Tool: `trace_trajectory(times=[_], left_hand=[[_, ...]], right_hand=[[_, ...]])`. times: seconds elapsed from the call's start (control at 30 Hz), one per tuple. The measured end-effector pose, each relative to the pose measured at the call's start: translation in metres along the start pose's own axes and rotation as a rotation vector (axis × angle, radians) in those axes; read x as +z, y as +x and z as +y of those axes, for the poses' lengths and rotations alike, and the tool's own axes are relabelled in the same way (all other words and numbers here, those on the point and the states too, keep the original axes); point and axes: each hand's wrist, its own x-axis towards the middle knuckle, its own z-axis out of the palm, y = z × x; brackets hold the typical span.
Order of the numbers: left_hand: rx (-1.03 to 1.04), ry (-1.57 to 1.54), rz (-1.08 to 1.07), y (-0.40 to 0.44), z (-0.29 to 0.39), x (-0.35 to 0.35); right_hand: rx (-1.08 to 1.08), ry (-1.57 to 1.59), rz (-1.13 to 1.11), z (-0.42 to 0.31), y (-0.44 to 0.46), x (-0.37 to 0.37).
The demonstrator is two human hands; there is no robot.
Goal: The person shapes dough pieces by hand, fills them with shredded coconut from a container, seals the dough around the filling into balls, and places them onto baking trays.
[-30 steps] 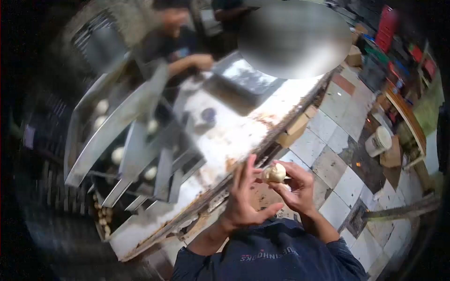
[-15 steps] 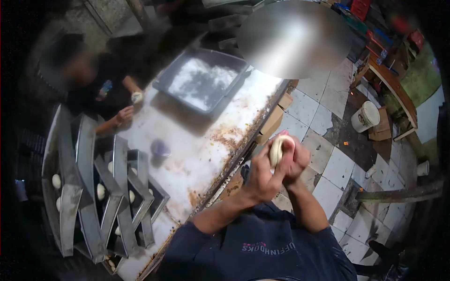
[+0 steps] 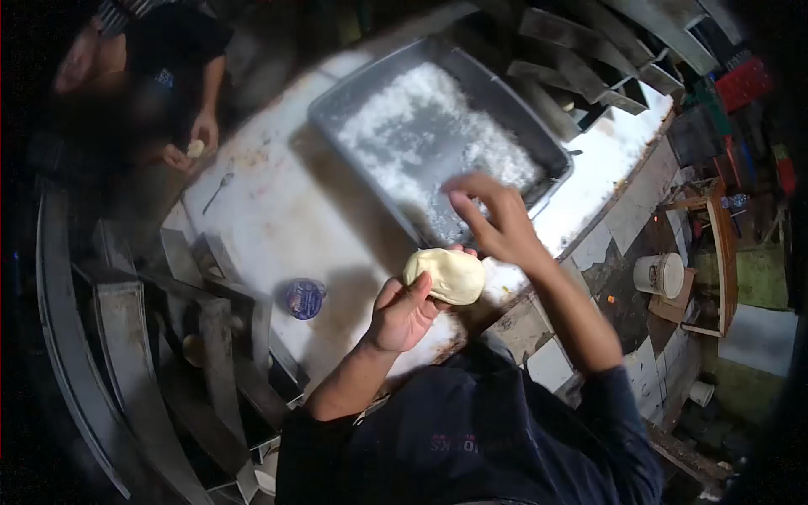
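Note:
A flattened oval of pale dough [image 3: 446, 276] rests in my left hand [image 3: 404, 313], the thumb pressing its near face and fingertips showing behind it. My right hand [image 3: 492, 217] is off the dough, above the near edge of a grey tray [image 3: 362, 181] holding white powder. Its thumb and forefinger are curved and apart, with nothing seen between them. A round purple-lidded tub [image 3: 303, 299] stands on the white table [image 3: 244, 244], left of my left hand.
Stacked metal trays [image 3: 126, 328] with dough pieces stand at left, and more trays [image 3: 572, 76] at back right. Across the table a person [image 3: 172, 59] holds a small pale piece. A spoon [image 3: 220, 189] lies near them. A white bucket [image 3: 659, 275] stands on the floor at right.
Both hands were together on the dough; my right hand has let go and moved up to the grey tray. The dough now shows flat in my left hand. The view has turned toward the table.

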Motion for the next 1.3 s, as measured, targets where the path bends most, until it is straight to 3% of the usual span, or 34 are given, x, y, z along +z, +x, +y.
trace_trajectory(times=[0.1,0.17,0.2,0.23,0.3,0.33,0.4,0.43,0.47,0.7,0.77,0.8,0.83,1.03,1.1,1.23,1.3], left_hand=[[0.156,0.17,0.071,-0.002,0.018,-0.003],[0.19,0.285,0.177,-0.006,0.02,-0.012],[0.202,0.261,0.214,-0.007,0.021,-0.016],[0.216,0.237,0.252,-0.008,0.022,-0.021],[0.208,0.159,0.299,-0.014,0.027,-0.032],[0.226,0.171,0.32,-0.018,0.029,-0.037],[0.252,0.179,0.382,-0.024,0.032,-0.042],[0.26,0.166,0.394,-0.026,0.032,-0.045],[0.263,0.164,0.409,-0.026,0.033,-0.048],[0.311,0.207,0.419,-0.027,0.041,-0.052],[0.335,0.224,0.42,-0.03,0.042,-0.052],[0.336,0.224,0.435,-0.031,0.042,-0.053],[0.333,0.225,0.448,-0.032,0.041,-0.052],[0.309,0.235,0.433,-0.039,0.03,-0.048],[0.314,0.24,0.438,-0.041,0.03,-0.047],[0.316,0.229,0.474,-0.034,0.029,-0.046],[0.332,0.268,0.479,-0.031,0.029,-0.042]], right_hand=[[-0.121,-0.251,-0.385,0.06,0.075,0.016],[-0.296,-0.317,-0.496,0.101,0.114,0.034],[-0.49,-0.358,-0.365,0.107,0.125,0.044],[-0.49,-0.357,-0.388,0.114,0.13,0.048],[-0.268,-0.29,-0.636,0.12,0.139,0.055],[-0.45,-0.275,-0.635,0.125,0.141,0.057],[-0.448,-0.27,-0.58,0.123,0.132,0.06],[-0.437,-0.267,-0.495,0.117,0.128,0.061],[-0.326,-0.243,-0.534,0.111,0.129,0.061],[-0.138,-0.496,-0.662,0.1,0.129,0.067],[-0.379,-0.513,-0.407,0.111,0.128,0.065],[-0.584,-0.563,-0.461,0.111,0.133,0.063],[-0.587,-0.563,-0.46,0.12,0.134,0.065],[-0.233,-0.618,-0.713,0.121,0.135,0.054],[-0.376,-0.524,-0.614,0.119,0.132,0.04],[-0.637,-0.747,-0.598,0.176,0.125,0.055],[-0.61,-0.766,-0.589,0.171,0.124,0.058]])
